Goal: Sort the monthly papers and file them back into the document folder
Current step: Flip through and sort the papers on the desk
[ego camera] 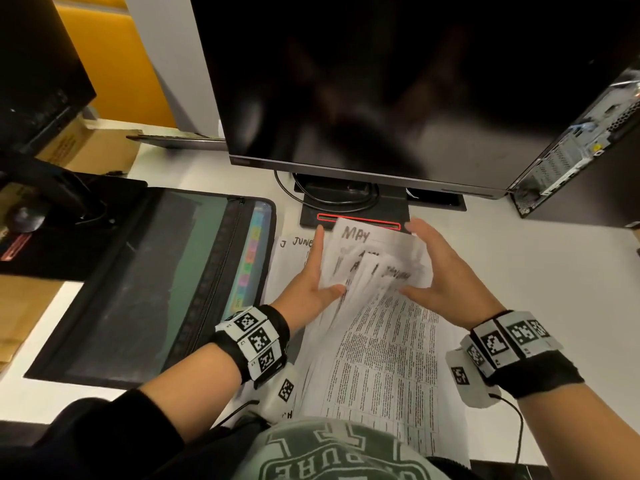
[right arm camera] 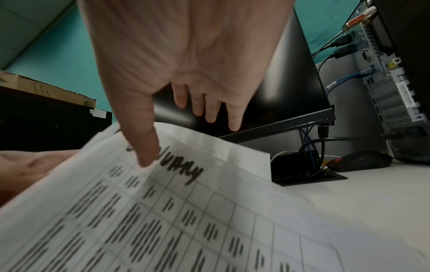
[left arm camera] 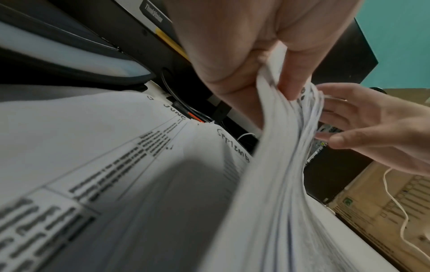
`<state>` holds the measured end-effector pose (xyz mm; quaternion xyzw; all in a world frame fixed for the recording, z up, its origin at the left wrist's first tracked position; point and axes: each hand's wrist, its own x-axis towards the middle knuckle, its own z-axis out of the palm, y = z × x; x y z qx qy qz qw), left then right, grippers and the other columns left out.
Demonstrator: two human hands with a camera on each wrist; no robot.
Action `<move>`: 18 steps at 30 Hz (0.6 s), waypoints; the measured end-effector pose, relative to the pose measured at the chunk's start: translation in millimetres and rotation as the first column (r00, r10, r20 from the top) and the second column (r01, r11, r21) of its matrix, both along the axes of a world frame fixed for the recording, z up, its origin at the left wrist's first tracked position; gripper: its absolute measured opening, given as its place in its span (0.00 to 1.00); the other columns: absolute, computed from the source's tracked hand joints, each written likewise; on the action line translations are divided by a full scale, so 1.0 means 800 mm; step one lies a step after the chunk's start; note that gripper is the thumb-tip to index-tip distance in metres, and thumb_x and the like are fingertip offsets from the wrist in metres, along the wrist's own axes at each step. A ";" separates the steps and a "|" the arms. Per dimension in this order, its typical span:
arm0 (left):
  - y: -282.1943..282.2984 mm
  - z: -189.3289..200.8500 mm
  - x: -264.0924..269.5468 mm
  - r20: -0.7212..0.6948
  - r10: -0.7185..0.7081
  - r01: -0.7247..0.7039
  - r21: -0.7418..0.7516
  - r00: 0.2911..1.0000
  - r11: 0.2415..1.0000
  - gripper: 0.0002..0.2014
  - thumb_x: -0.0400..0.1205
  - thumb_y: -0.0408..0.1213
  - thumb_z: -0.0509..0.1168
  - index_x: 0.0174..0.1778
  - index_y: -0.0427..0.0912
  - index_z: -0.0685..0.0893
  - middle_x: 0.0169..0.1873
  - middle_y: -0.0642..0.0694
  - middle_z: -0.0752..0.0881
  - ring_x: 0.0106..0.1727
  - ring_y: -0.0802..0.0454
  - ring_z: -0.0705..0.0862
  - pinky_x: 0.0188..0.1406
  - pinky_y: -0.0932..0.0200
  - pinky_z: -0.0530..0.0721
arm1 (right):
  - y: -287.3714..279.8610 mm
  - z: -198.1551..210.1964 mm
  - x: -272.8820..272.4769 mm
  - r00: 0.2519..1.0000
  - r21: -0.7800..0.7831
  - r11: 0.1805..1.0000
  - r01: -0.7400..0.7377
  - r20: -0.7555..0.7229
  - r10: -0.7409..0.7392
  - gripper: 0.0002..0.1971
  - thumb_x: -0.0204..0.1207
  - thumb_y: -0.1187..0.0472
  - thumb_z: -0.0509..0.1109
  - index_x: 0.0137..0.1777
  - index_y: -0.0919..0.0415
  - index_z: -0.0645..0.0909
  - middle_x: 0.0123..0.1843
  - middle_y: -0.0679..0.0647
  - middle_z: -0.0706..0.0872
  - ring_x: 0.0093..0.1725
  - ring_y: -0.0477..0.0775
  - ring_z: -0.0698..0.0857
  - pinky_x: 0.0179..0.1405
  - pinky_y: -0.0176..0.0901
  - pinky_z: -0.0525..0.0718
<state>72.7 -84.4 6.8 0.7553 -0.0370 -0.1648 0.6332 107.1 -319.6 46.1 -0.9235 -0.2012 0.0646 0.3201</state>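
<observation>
A fanned stack of monthly papers [ego camera: 374, 261] stands tilted above the white desk, between both hands. Its rear sheet reads MAY and its front sheet [right arm camera: 209, 220] reads JANUARY. My left hand [ego camera: 308, 278] pinches the stack's left edge [left arm camera: 279, 165], thumb in front and fingers behind. My right hand [ego camera: 443, 271] lies along the right edge with straight fingers, and its thumb [right arm camera: 146, 156] presses on the January sheet. A sheet marked JUNE [ego camera: 294, 249] lies flat on the desk, and another starting SEPTEMB [left arm camera: 232, 147] lies under the stack. The open black document folder [ego camera: 138, 278], with coloured tabs, is to the left.
A dark monitor [ego camera: 381, 81] on its stand [ego camera: 353, 216] is directly behind the papers. A computer tower [ego camera: 581, 133] is at the right, with a black mouse [right arm camera: 363, 162] and a cable hatch [right arm camera: 309, 176] beside it. A cardboard box [ego camera: 86, 147] sits at the far left.
</observation>
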 end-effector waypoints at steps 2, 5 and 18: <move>-0.004 -0.002 -0.001 -0.038 -0.028 0.027 -0.030 0.999 0.999 0.45 0.82 0.31 0.65 0.81 0.61 0.39 0.75 0.65 0.56 0.77 0.64 0.59 0.77 0.61 0.59 | 0.003 0.005 0.012 0.997 -0.038 0.999 0.011 -0.070 -0.014 0.54 0.63 0.58 0.82 0.80 0.42 0.47 0.82 0.42 0.57 0.80 0.45 0.59 0.80 0.50 0.61; -0.005 -0.005 -0.002 -0.078 -0.061 0.058 -0.038 0.995 0.998 0.26 0.82 0.30 0.64 0.76 0.46 0.68 0.70 0.51 0.77 0.70 0.57 0.76 0.74 0.54 0.71 | 0.005 0.008 0.025 0.986 -0.194 0.980 -0.046 -0.164 0.014 0.53 0.63 0.57 0.81 0.80 0.38 0.48 0.78 0.48 0.68 0.77 0.56 0.64 0.78 0.58 0.61; 0.041 -0.021 0.030 -0.071 0.339 -0.274 0.444 0.938 0.853 0.21 0.85 0.35 0.58 0.76 0.39 0.68 0.74 0.40 0.70 0.74 0.44 0.70 0.71 0.54 0.69 | -0.014 -0.017 0.011 0.950 -0.168 0.936 -0.311 -0.085 0.300 0.13 0.66 0.67 0.78 0.48 0.50 0.90 0.38 0.41 0.82 0.41 0.38 0.81 0.41 0.28 0.77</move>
